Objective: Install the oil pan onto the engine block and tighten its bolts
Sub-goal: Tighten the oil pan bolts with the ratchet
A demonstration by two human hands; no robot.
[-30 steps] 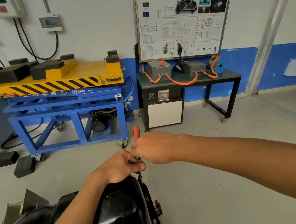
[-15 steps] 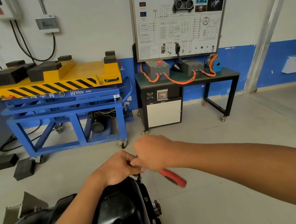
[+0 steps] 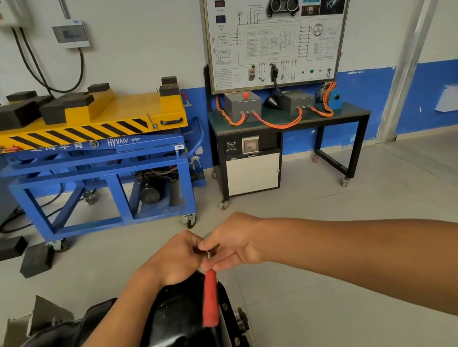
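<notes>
The oil pan (image 3: 168, 331) lies nearest, at the bottom, and the left hand (image 3: 175, 258) and right hand (image 3: 238, 241) meet above its far edge, both holding the top of a wrench (image 3: 210, 301) that hangs down over the pan. Behind, a lift cart (image 3: 87, 164) stands left of a bench (image 3: 288, 122), which carries an upright board (image 3: 280, 26). Two blocks (image 3: 4, 250) lie on the floor by the cart's left corner.

Bright, even indoor light fills the frame, leaving soft shadows under the blue lift cart (image 3: 95, 163). Glare streaks the black oil pan (image 3: 179, 323). Straight lines bow at the edges; the red-handled ratchet (image 3: 209, 301) looks slightly smeared.
</notes>
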